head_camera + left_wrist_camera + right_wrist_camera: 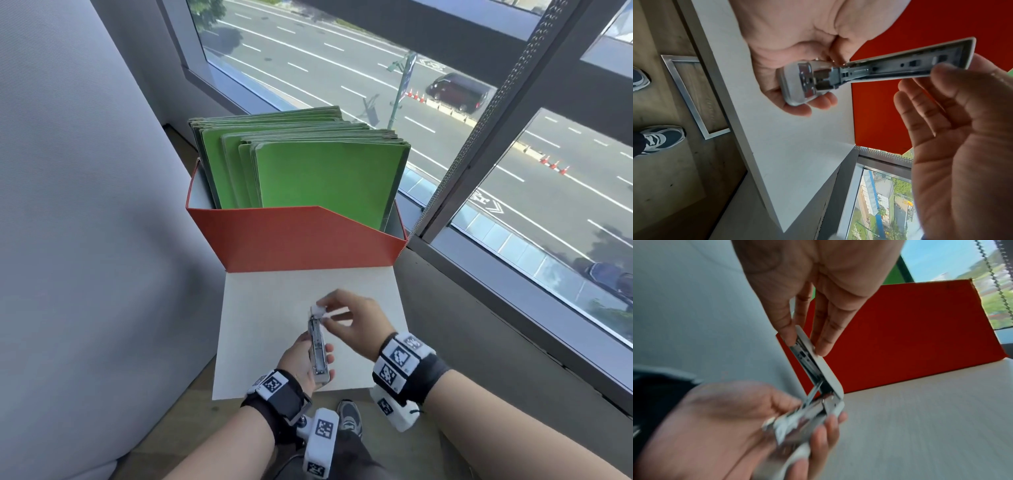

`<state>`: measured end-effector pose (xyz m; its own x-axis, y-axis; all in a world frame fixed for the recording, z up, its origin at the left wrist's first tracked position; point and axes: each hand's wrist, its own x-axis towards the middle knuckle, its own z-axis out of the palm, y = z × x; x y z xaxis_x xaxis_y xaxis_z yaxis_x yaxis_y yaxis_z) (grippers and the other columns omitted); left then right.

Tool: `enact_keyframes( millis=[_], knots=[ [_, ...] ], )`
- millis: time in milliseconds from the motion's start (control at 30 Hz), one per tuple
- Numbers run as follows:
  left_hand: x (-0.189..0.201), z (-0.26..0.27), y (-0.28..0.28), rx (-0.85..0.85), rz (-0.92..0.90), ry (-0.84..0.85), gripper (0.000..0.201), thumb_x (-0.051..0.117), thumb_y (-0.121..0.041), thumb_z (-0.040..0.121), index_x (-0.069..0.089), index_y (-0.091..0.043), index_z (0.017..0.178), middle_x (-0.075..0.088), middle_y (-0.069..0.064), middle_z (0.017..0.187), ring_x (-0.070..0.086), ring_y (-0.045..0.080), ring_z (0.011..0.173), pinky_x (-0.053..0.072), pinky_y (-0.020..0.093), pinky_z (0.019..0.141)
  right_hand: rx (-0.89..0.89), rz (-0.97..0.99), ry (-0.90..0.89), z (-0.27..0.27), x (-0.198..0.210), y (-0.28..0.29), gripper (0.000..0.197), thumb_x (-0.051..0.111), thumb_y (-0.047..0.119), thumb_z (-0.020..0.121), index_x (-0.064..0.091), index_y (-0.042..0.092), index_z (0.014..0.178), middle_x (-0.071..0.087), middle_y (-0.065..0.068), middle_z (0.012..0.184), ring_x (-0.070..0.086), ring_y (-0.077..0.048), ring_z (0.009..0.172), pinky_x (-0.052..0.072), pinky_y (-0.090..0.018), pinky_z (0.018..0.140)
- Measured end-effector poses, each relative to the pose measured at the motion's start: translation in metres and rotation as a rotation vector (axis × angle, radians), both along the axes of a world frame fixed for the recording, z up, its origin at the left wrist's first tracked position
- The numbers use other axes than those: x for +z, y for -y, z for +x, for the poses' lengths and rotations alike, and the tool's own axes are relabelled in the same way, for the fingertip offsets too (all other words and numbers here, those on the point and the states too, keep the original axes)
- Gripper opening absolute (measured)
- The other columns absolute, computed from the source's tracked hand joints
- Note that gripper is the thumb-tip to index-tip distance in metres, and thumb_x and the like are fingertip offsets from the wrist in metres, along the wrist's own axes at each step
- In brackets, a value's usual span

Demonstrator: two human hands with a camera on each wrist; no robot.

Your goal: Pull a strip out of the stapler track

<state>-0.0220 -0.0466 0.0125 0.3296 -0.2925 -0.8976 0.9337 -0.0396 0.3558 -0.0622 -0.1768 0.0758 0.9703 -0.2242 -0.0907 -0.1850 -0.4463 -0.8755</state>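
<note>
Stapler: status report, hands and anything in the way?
Left hand grips stapler base. Right hand pinches its lid, swung open. Over white table; red box behind, clear of it.

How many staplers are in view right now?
1: a white stapler, swung open above the white board. The left hand holds its base; the right hand pinches the lid's tip.

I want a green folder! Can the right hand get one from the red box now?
Probably not right away. The right hand is pinching the stapler lid. The folders stand uncovered in the box ahead, so the way looks free once it lets go.
</note>
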Motion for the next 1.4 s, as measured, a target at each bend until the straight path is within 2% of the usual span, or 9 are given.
enact_keyframes(
  millis=[167,233,333,533,600,733,1066,1232,1399],
  knots=[
    [0.001,0.01,-0.005,-0.033,-0.141,-0.018,0.052,0.045,-0.068,0.079,0.065,-0.022,0.091,0.066,0.006,0.087,0.06,0.02,0.082,0.05,0.035,0.075,0.18,-0.208,0.088,-0.032,-0.024,-0.018,0.012,0.057,0.009,0.082,0.062,0.015,0.092,0.062,-0.001,0.105,0.062,-0.013,0.086,0.053,-0.02,0.074],
    [0.002,0.01,-0.006,-0.1,-0.157,0.017,0.05,0.06,-0.067,0.07,0.066,-0.024,0.094,0.066,0.002,0.086,0.06,0.017,0.084,0.05,0.032,0.075,0.187,-0.258,0.084,-0.039,-0.03,-0.023,0.009,0.057,0.011,0.083,0.06,0.015,0.09,0.06,0.0,0.109,0.061,-0.013,0.087,0.046,-0.015,0.07],
    [-0.004,0.008,-0.007,-0.102,-0.186,0.096,0.043,0.074,-0.044,0.069,0.058,-0.02,0.103,0.063,-0.001,0.071,0.062,0.015,0.067,0.05,0.03,0.061,0.161,-0.197,0.07,-0.047,-0.036,-0.025,0.017,0.062,0.02,0.08,0.061,0.016,0.096,0.059,0.003,0.111,0.058,-0.008,0.093,0.047,-0.014,0.079],
    [-0.004,0.002,-0.003,-0.107,-0.202,0.27,0.039,0.066,-0.026,0.082,0.058,-0.005,0.113,0.068,0.014,0.104,0.067,0.023,0.089,0.051,0.034,0.073,-0.28,0.264,-0.302,-0.05,-0.045,-0.034,0.036,0.069,0.038,0.079,0.052,0.017,0.103,0.059,0.0,0.102,0.063,-0.011,0.087,0.057,-0.028,0.075],
    [-0.002,0.002,-0.001,-0.116,-0.2,0.284,0.037,0.064,-0.024,0.083,0.058,-0.003,0.113,0.068,0.015,0.109,0.067,0.024,0.086,0.053,0.032,0.068,-0.325,0.592,-0.383,-0.047,-0.053,-0.037,0.04,0.07,0.03,0.08,0.051,0.007,0.108,0.065,-0.01,0.091,0.067,-0.021,0.079,0.059,-0.038,0.076],
    [-0.001,0.004,0.001,-0.104,-0.222,0.278,0.03,0.062,-0.017,0.085,0.058,-0.004,0.111,0.068,0.015,0.111,0.066,0.027,0.085,0.056,0.033,0.07,-0.359,0.881,-0.342,-0.042,-0.057,-0.037,0.027,0.064,0.007,0.086,0.053,-0.006,0.107,0.066,-0.015,0.08,0.068,-0.022,0.069,0.058,-0.029,0.067],
    [-0.006,0.016,0.014,-0.229,-0.128,0.405,0.018,0.066,-0.02,0.082,0.065,-0.009,0.097,0.067,0.008,0.088,0.064,0.021,0.08,0.052,0.031,0.074,-0.441,0.926,-0.343,-0.04,-0.062,-0.019,0.017,0.065,0.009,0.085,0.059,-0.002,0.097,0.066,-0.014,0.077,0.063,-0.025,0.064,0.058,-0.03,0.063],
    [-0.01,0.048,0.039,-0.312,0.02,0.572,0.043,0.07,-0.021,0.078,0.053,-0.02,0.119,0.065,0.013,0.102,0.065,0.026,0.094,0.054,0.034,0.079,-0.498,0.862,-0.353,-0.036,-0.058,0.024,0.017,0.071,0.012,0.078,0.068,0.001,0.09,0.066,-0.012,0.077,0.061,-0.026,0.062,0.056,-0.03,0.064],
    [-0.003,0.067,0.073,-0.425,0.065,0.66,0.032,0.066,-0.017,0.081,0.055,-0.022,0.111,0.064,0.007,0.084,0.064,0.025,0.08,0.056,0.044,0.086,-0.571,0.686,-0.344,-0.021,-0.06,0.075,0.022,0.072,0.012,0.077,0.071,0.0,0.096,0.067,-0.017,0.083,0.059,-0.02,0.057,0.055,-0.029,0.061]
  ],
)
